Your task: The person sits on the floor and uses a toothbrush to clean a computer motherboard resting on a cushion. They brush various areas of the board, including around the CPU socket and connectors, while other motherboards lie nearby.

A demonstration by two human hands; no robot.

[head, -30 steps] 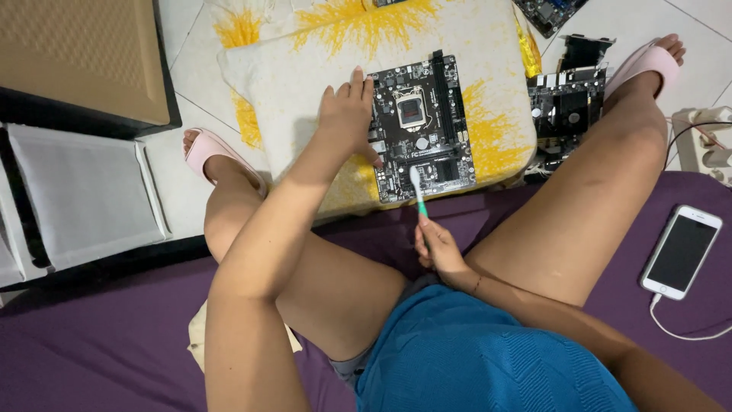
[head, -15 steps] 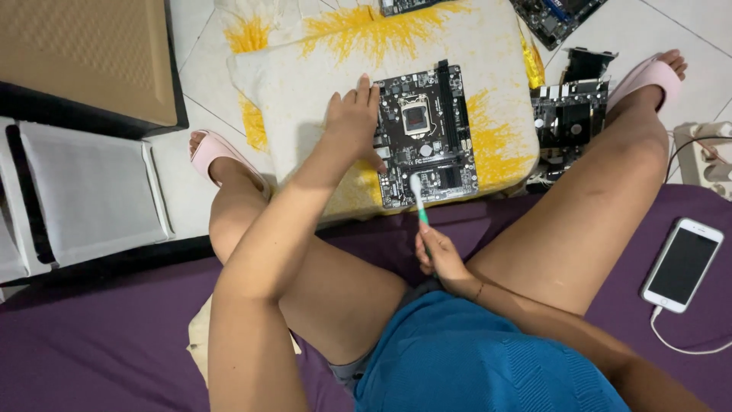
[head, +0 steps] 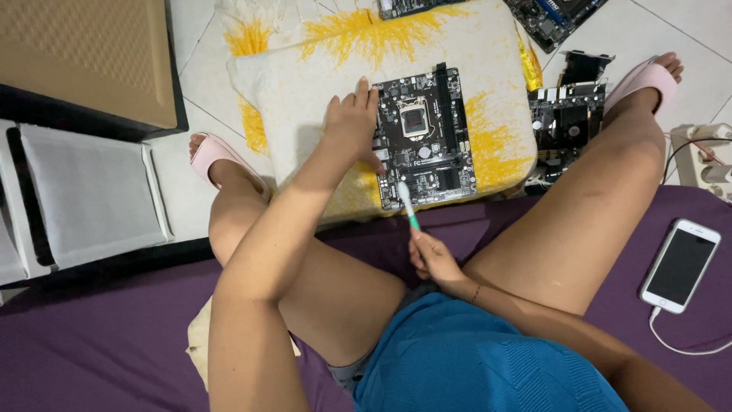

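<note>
1. Motherboard (head: 425, 137) as the landmark: it is lying flat on the white-and-yellow cloth (head: 320, 84), which is cushioning it.
2. Left of it, your left hand (head: 352, 126) is pressing open-palmed on its left edge, probably steadying it; nothing is clasped.
3. At its near edge, your right hand (head: 435, 259) is closing around a green-handled toothbrush (head: 408, 206), bristles touching the board's lower edge.
4. Right of it, another circuit board (head: 568, 114) is lying; farther right, a white phone (head: 680, 265) is resting on purple fabric.
</note>
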